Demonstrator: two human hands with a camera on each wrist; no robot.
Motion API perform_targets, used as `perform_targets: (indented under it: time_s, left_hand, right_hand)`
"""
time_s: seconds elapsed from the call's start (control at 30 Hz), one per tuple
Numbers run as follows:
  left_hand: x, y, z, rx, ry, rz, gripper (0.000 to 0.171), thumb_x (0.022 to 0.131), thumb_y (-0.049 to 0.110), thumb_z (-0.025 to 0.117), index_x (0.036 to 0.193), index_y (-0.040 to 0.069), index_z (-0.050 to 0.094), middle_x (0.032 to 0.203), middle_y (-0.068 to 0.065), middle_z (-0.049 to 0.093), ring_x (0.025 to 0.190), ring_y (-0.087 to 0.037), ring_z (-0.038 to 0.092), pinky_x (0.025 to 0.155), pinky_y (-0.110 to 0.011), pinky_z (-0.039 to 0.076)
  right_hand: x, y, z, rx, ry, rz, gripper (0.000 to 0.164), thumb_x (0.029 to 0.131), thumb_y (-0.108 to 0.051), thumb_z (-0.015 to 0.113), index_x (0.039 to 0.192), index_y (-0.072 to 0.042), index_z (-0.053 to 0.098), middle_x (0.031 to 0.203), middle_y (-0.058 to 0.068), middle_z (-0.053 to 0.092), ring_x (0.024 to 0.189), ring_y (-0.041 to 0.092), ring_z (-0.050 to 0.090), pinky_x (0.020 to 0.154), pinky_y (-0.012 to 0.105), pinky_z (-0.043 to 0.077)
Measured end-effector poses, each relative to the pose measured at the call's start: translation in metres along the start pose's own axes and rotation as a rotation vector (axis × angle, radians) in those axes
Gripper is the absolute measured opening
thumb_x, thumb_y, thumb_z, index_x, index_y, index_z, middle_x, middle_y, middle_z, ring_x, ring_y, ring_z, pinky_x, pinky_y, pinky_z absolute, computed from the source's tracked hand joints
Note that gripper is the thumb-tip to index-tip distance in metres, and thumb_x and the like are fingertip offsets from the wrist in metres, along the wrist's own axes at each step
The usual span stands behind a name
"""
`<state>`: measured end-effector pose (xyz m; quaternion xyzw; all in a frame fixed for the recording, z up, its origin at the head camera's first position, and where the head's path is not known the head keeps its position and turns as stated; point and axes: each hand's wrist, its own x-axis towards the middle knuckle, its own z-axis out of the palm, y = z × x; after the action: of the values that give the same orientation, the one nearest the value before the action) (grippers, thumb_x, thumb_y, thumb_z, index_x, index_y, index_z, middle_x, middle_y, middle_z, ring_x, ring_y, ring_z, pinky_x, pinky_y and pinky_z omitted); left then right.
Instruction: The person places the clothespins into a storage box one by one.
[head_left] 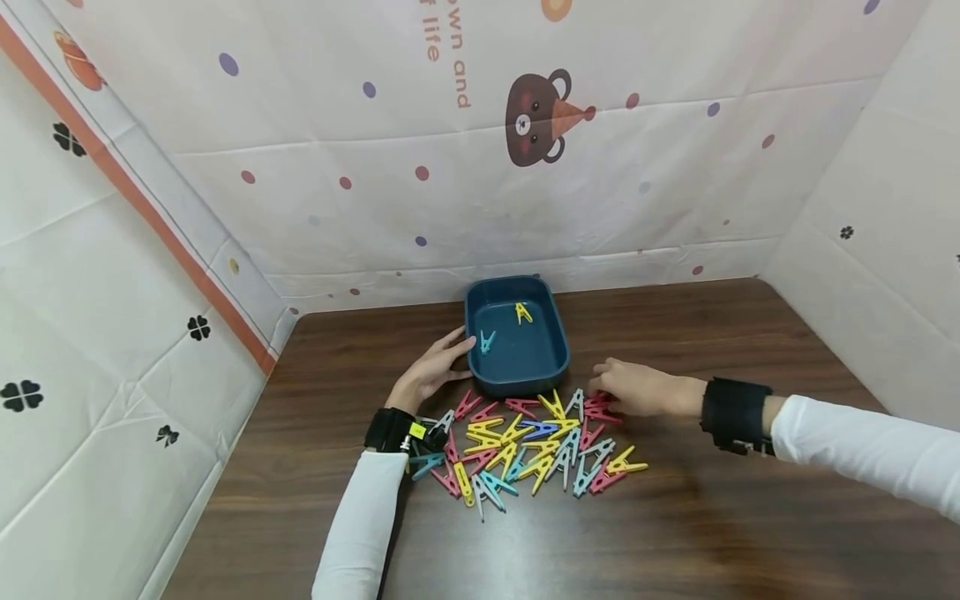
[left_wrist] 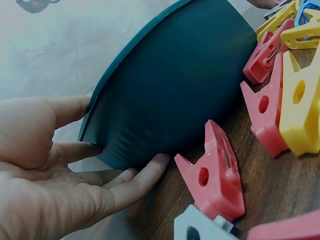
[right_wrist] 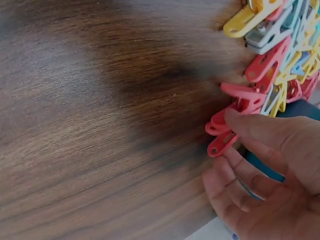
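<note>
Your left hand (head_left: 431, 373) is at the left side of the blue tray (head_left: 525, 357), one digit over its rim and other fingers spread against the outer wall. Your right hand (head_left: 637, 387), just off the tray's near right corner, has thumb and fingertips drawn together, pinching a red clothespin (right_wrist: 222, 145) among touching red ones. Expect it to be light, with stiff, smooth plastic and a springy middle; take it across the body near the spring, since squeezing the handle ends would likely spread its jaws and snag neighbours. The heap of clothespins (head_left: 538, 430) lies on the wooden table (head_left: 712, 533) along the tray's near side. Inside the tray sit a yellow clothespin (head_left: 523, 313) and a light-blue clothespin (head_left: 487, 342).
</note>
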<state>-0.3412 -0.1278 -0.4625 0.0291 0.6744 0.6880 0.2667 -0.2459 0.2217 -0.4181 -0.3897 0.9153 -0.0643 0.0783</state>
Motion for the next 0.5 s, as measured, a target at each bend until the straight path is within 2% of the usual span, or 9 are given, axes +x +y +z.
perform_targets:
  time_s: [0.23, 0.4, 0.5]
  left_hand:
    - [-0.001, 0.002, 0.001, 0.004, -0.003, 0.008, 0.063, 0.108, 0.033, 0.051, 0.164, 0.023, 0.023, 0.169, -0.008, 0.024, 0.154, -0.029, 0.03, 0.116, -0.057, 0.041]
    - [-0.002, 0.002, 0.001, 0.002, 0.003, 0.008, 0.064, 0.107, 0.034, 0.053, 0.164, 0.023, 0.024, 0.169, -0.008, 0.024, 0.154, -0.029, 0.03, 0.115, -0.057, 0.041]
    - [-0.001, 0.0, 0.001, 0.005, 0.006, 0.011, 0.065, 0.107, 0.034, 0.054, 0.164, 0.023, 0.024, 0.168, -0.008, 0.026, 0.153, -0.03, 0.032, 0.115, -0.057, 0.041]
  right_hand:
    - [0.0, 0.004, -0.007, 0.17, -0.048, 0.05, 0.015, 0.085, -0.003, 0.081, 0.095, -0.006, 0.071, 0.091, 0.004, 0.064, 0.08, 0.015, 0.058, 0.069, 0.024, 0.052]
    - [0.0, 0.004, -0.011, 0.213, -0.103, 0.081, 0.017, 0.085, -0.007, 0.082, 0.098, -0.007, 0.073, 0.09, 0.003, 0.065, 0.078, 0.012, 0.056, 0.067, 0.022, 0.05]
    - [-0.001, 0.006, -0.012, 0.22, -0.114, 0.063, 0.015, 0.085, -0.009, 0.082, 0.099, -0.007, 0.076, 0.088, 0.002, 0.066, 0.077, 0.011, 0.056, 0.067, 0.021, 0.049]
